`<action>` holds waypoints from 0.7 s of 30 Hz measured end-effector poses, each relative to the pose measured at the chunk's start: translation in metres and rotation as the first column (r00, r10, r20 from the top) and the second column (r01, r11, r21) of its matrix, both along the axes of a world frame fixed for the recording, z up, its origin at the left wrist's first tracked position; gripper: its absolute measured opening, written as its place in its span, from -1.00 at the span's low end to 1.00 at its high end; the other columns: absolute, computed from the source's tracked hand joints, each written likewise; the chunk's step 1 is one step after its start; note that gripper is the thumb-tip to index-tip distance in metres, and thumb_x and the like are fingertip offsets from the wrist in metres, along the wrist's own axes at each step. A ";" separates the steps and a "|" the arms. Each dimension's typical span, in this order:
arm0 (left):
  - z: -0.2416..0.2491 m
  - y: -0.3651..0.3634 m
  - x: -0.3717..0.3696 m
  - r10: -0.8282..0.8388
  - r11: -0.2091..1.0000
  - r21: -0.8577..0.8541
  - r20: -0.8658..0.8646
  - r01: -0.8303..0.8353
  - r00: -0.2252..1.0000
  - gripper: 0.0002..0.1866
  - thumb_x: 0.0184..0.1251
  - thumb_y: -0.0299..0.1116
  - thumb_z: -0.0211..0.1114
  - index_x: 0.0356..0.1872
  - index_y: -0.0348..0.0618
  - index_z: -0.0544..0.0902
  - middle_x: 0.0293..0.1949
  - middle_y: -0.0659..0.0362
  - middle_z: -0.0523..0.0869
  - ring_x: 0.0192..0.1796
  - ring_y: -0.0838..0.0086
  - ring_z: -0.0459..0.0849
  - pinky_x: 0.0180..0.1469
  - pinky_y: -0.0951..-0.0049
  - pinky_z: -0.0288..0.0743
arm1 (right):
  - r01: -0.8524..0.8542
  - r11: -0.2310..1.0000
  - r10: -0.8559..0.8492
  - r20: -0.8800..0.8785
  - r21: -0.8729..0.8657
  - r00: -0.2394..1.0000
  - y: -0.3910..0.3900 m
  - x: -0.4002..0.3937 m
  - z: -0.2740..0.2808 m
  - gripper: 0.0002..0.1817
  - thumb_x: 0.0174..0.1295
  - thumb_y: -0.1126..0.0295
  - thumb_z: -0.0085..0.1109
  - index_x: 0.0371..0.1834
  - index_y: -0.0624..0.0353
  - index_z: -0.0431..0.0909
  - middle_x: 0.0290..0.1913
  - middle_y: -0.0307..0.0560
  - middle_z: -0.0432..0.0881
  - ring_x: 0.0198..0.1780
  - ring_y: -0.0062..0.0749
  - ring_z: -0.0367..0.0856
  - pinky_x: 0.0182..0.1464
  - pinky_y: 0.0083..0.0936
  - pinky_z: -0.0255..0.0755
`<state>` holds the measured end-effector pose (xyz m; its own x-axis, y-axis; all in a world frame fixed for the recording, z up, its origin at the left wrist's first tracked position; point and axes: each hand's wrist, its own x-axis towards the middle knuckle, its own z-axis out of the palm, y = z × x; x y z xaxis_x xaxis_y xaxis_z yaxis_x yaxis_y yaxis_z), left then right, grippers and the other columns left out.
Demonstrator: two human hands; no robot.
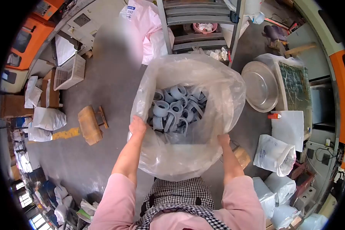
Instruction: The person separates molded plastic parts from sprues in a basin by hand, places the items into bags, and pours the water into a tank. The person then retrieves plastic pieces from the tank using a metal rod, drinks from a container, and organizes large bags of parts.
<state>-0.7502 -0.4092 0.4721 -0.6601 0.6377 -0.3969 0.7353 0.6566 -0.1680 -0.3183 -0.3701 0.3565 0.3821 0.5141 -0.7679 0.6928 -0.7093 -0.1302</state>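
Observation:
A large clear plastic bag [180, 157] stands open in front of me, its rim folded outward. Grey ring-shaped plastic fittings [176, 109] lie in a heap at its bottom. My left hand [137, 126] is closed around the bag's left edge, fingers wrapped in the film. On the opposite side my right hand [224, 139] grips the right edge of the same bag. Some fingertips of both hands are hidden by the plastic.
A metal step ladder [197, 19] stands beyond the bag, beside pink-white sacks [151, 30]. To the right are a round metal basin [260, 86] and white sacks [274, 153]. A wooden stool [90, 125] and a white crate [69, 73] are at left.

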 end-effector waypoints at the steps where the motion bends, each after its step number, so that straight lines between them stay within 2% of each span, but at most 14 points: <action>1: -0.005 -0.002 -0.010 0.016 1.000 0.012 0.083 -0.017 0.996 -0.38 -0.13 -0.14 0.41 -0.06 -0.31 0.46 -0.11 -0.05 0.62 -0.09 0.12 0.63 -0.07 0.25 0.51 | 0.004 1.000 -0.005 0.010 0.010 1.000 -0.004 -0.006 0.009 -0.16 -0.16 0.05 0.34 0.08 0.49 0.28 -0.03 0.33 0.51 0.04 -0.01 0.52 0.05 -0.28 0.41; 3: 0.017 -0.011 -0.021 0.002 0.998 0.057 0.214 -0.015 0.977 -0.78 -0.01 -0.39 0.22 -0.30 -0.23 0.61 -0.19 -0.07 0.65 -0.11 0.06 0.63 -0.08 0.20 0.51 | 0.094 0.954 -0.003 -0.305 0.286 0.952 -0.021 -0.038 0.066 -0.56 -0.11 0.28 0.21 -0.21 0.44 0.52 -0.17 0.31 0.58 -0.09 0.07 0.58 -0.07 -0.27 0.47; 4: 0.024 -0.022 -0.032 -0.004 0.998 0.063 0.224 -0.010 0.975 -0.78 -0.01 -0.39 0.22 -0.30 -0.23 0.61 -0.19 -0.07 0.65 -0.11 0.06 0.63 -0.08 0.20 0.51 | 0.096 0.952 -0.006 -0.295 0.292 0.956 -0.031 -0.055 0.091 -0.56 -0.11 0.28 0.21 -0.21 0.44 0.52 -0.17 0.31 0.58 -0.09 0.07 0.58 -0.07 -0.27 0.47; 7: 0.027 -0.087 -0.102 -0.232 0.967 0.179 0.313 0.183 0.921 -0.76 -0.09 -0.44 0.21 -0.31 -0.26 0.60 -0.29 -0.13 0.63 -0.19 -0.04 0.59 -0.13 0.15 0.49 | -0.266 0.854 0.291 0.014 0.447 0.957 -0.089 -0.084 0.119 -0.64 -0.05 0.31 0.15 -0.29 0.45 0.52 -0.26 0.37 0.56 -0.18 0.19 0.55 -0.13 -0.19 0.45; 8: 0.013 -0.128 -0.138 -0.344 0.930 0.238 0.296 0.280 0.891 -0.76 -0.12 -0.45 0.21 -0.33 -0.27 0.60 -0.32 -0.14 0.62 -0.22 -0.06 0.58 -0.16 0.12 0.48 | -0.309 0.864 0.320 0.039 0.399 0.947 -0.116 -0.094 0.135 -0.64 -0.06 0.31 0.15 -0.31 0.45 0.52 -0.28 0.36 0.57 -0.18 0.18 0.55 -0.12 -0.17 0.44; 9: 0.031 -0.161 -0.161 -0.330 0.927 0.290 0.324 0.239 0.887 -0.76 -0.15 -0.45 0.23 -0.36 -0.26 0.61 -0.36 -0.12 0.61 -0.27 -0.04 0.57 -0.19 0.10 0.46 | -0.346 0.869 0.348 0.059 0.353 0.936 -0.139 -0.107 0.149 -0.64 -0.06 0.30 0.16 -0.33 0.45 0.52 -0.29 0.35 0.57 -0.18 0.18 0.55 -0.12 -0.16 0.44; 11: 0.010 -0.252 -0.219 -0.420 0.869 0.420 0.346 0.262 0.839 -0.75 -0.13 -0.44 0.28 -0.32 -0.24 0.63 -0.35 -0.13 0.61 -0.26 0.00 0.59 -0.18 0.13 0.46 | -0.595 0.686 0.597 0.143 0.419 0.789 -0.198 -0.115 0.149 -0.67 -0.06 0.29 0.13 -0.38 0.42 0.52 -0.28 0.36 0.56 -0.17 0.15 0.55 -0.09 -0.13 0.42; 12: 0.032 -0.278 -0.213 -0.102 0.957 0.288 0.441 -0.033 0.892 -0.78 -0.11 -0.42 0.30 -0.36 -0.24 0.64 -0.36 -0.11 0.63 -0.25 0.00 0.59 -0.16 0.12 0.45 | -0.556 0.785 0.579 -0.004 0.275 0.815 -0.214 -0.124 0.170 -0.68 -0.04 0.29 0.11 -0.39 0.40 0.53 -0.27 0.34 0.56 -0.16 0.14 0.55 -0.08 -0.12 0.41; 13: 0.026 -0.313 -0.219 -0.024 0.958 0.274 0.360 -0.081 0.933 -0.80 -0.10 -0.41 0.32 -0.40 -0.27 0.64 -0.40 -0.11 0.64 -0.27 0.00 0.60 -0.19 0.13 0.46 | -0.515 0.849 0.528 -0.152 0.117 0.836 -0.228 -0.139 0.197 -0.69 -0.03 0.29 0.09 -0.40 0.38 0.54 -0.26 0.33 0.56 -0.15 0.12 0.55 -0.07 -0.12 0.40; 14: -0.009 -0.354 -0.238 -0.169 0.963 0.228 0.096 0.143 0.981 -0.80 -0.10 -0.41 0.32 -0.42 -0.30 0.63 -0.43 -0.12 0.65 -0.31 -0.02 0.62 -0.24 0.14 0.47 | -0.558 0.825 0.563 -0.220 0.091 0.796 -0.243 -0.147 0.201 -0.71 -0.02 0.29 0.07 -0.41 0.36 0.55 -0.25 0.31 0.57 -0.15 0.12 0.55 -0.07 -0.12 0.40; 15: -0.005 -0.359 -0.235 -0.067 0.954 0.299 0.262 -0.015 0.963 -0.78 -0.10 -0.40 0.32 -0.39 -0.31 0.64 -0.43 -0.12 0.65 -0.33 -0.03 0.61 -0.25 0.15 0.47 | -0.604 0.793 0.599 -0.276 0.079 0.751 -0.255 -0.152 0.200 -0.73 -0.01 0.29 0.05 -0.42 0.33 0.55 -0.23 0.29 0.57 -0.15 0.11 0.55 -0.07 -0.13 0.40; 16: -0.005 -0.343 -0.234 -0.096 0.953 0.302 0.275 0.009 0.957 -0.78 -0.10 -0.40 0.32 -0.39 -0.31 0.64 -0.43 -0.12 0.65 -0.33 -0.03 0.61 -0.25 0.15 0.47 | -0.623 0.777 0.619 -0.286 0.090 0.731 -0.261 -0.160 0.193 -0.73 0.00 0.29 0.04 -0.39 0.31 0.56 -0.23 0.28 0.57 -0.15 0.11 0.55 -0.07 -0.13 0.40; 18: 0.002 -0.318 -0.226 0.236 0.947 0.123 0.358 -0.297 0.903 -0.75 -0.09 -0.47 0.23 -0.30 -0.30 0.64 -0.33 -0.13 0.66 -0.21 0.03 0.64 -0.13 0.19 0.48 | -0.551 0.828 0.556 -0.284 0.106 0.781 -0.261 -0.172 0.174 -0.70 0.02 0.26 0.03 -0.30 0.26 0.55 -0.23 0.26 0.58 -0.16 0.15 0.54 -0.09 -0.11 0.41; 21: -0.003 -0.234 -0.199 -0.197 0.957 0.259 0.249 0.130 0.948 -0.79 -0.08 -0.37 0.24 -0.44 -0.32 0.58 -0.44 -0.17 0.61 -0.29 -0.09 0.59 -0.22 0.11 0.46 | -0.266 0.941 0.281 -0.044 0.211 0.959 -0.204 -0.157 0.161 -0.65 0.03 0.23 0.06 -0.21 0.26 0.53 -0.25 0.26 0.58 -0.17 0.18 0.54 -0.12 -0.10 0.42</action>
<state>-0.9489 -0.6429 0.4689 -0.4281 0.8247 -0.3695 0.8316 0.5196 0.1963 -0.4749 -0.5741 0.5172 0.1523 0.7373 -0.6582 0.8396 -0.4478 -0.3074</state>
